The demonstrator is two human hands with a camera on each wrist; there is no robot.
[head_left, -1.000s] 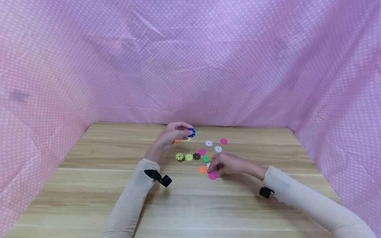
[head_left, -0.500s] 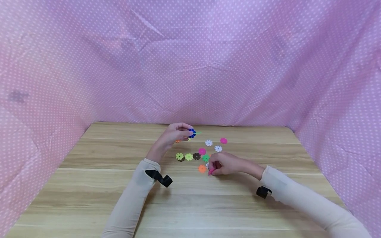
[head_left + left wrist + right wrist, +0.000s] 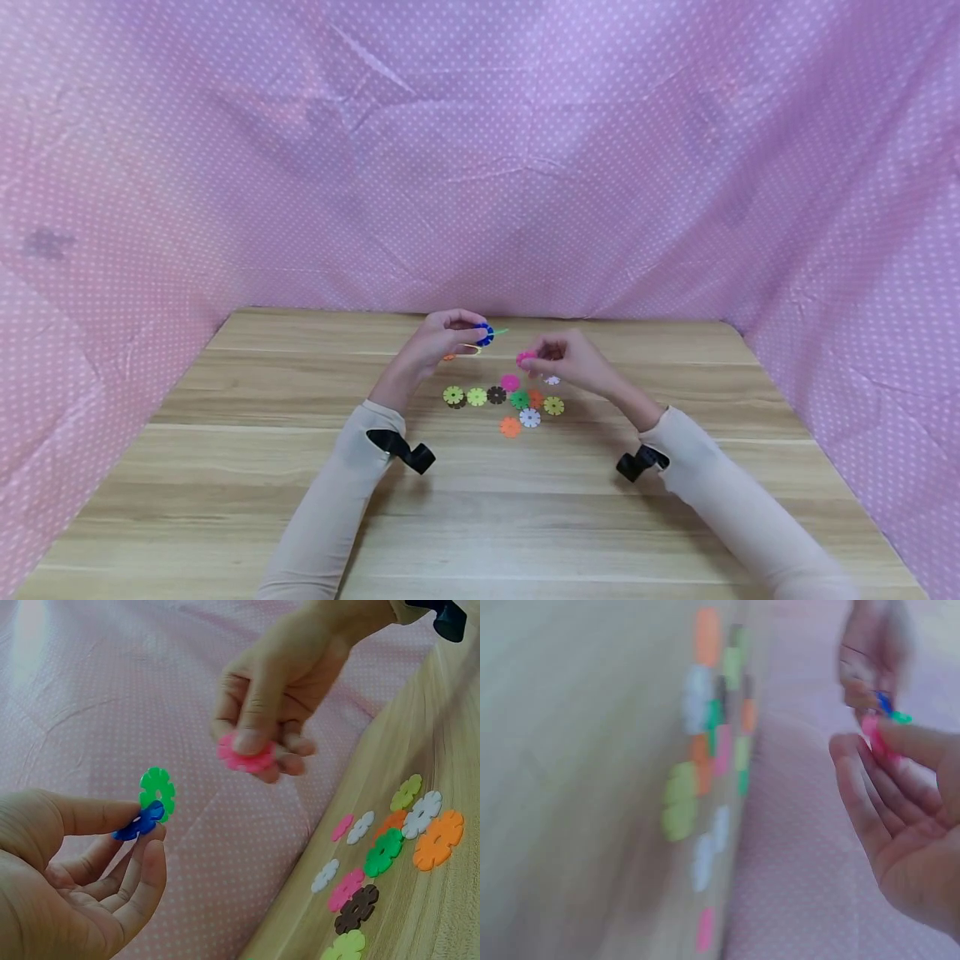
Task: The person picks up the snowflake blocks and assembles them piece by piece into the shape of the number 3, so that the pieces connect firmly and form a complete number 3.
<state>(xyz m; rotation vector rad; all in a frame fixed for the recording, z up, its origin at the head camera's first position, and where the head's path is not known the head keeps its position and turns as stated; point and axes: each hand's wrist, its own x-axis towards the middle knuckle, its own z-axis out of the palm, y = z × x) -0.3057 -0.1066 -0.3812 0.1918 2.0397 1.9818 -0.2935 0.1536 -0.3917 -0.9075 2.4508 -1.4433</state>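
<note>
My left hand (image 3: 438, 340) pinches a blue notched disc (image 3: 139, 823) between thumb and fingertips. A green notched disc (image 3: 157, 793) is slotted into the blue one and stands crosswise to it. My right hand (image 3: 573, 365) holds a pink notched disc (image 3: 246, 754) between thumb and fingers, just right of the joined pair and apart from it. Both hands are raised over the far part of the table. Below them lie loose discs, among them a green disc (image 3: 520, 400), a brown disc (image 3: 497, 395) and a white disc (image 3: 529, 417).
The wooden table (image 3: 480, 533) carries several more flat discs, including an orange disc (image 3: 510, 427), a yellow disc (image 3: 553, 406) and another pink disc (image 3: 510, 382). A pink dotted cloth (image 3: 480, 167) hangs round the back and sides. Each wrist wears a black strap.
My right hand has picked up the nearest pink disc from the table and carried it up and away, toward the left hand. The left hand has stayed almost still with the blue and green discs.
</note>
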